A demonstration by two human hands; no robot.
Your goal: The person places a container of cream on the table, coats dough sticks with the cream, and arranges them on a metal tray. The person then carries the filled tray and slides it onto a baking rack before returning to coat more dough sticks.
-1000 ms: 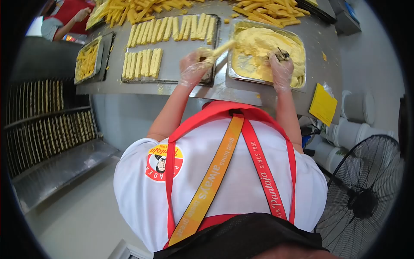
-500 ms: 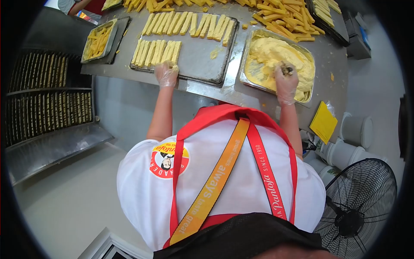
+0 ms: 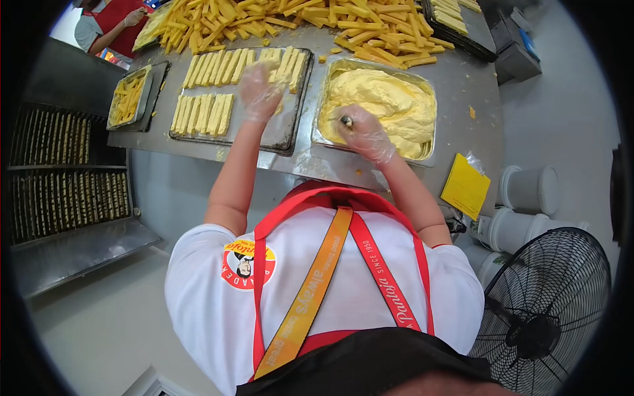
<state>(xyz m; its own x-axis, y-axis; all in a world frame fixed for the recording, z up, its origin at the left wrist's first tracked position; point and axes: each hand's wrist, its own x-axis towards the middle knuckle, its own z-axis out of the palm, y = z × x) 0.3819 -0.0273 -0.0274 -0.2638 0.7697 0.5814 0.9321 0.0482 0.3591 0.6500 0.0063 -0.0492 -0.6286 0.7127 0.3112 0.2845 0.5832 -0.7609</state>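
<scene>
A metal bench (image 3: pixel 465 99) crosses the room, with grey floor (image 3: pixel 112 310) beyond its right side and below its left. A rack (image 3: pixel 69 191) of long narrow pieces stands off the left end; a black fan (image 3: pixel 538 323) and white buckets (image 3: pixel 528 188) stand off the near right corner. Another person (image 3: pixel 115 26) is at the far left.

A heap of yellow sticks (image 3: pixel 370 23) spreads along the far edge. Nearer, a flat tray (image 3: pixel 274 135) holds two rows of pale coated sticks (image 3: pixel 201 115) close to the near edge; its near right part shows bare metal. A strip of bench separates it from a deep pan (image 3: pixel 433 125) of yellow cream (image 3: pixel 396 99), and more bench surface shows right of the pan. A yellow pad (image 3: pixel 465 187) overhangs the near right edge.

The left hand (image 3: pixel 259 96), gloved and blurred, is over the tray by the far row; its finger spread cannot be told. The right hand (image 3: pixel 363 132), also gloved, has its fingers closed around a tool (image 3: pixel 347 121) over the pan's near left corner.
</scene>
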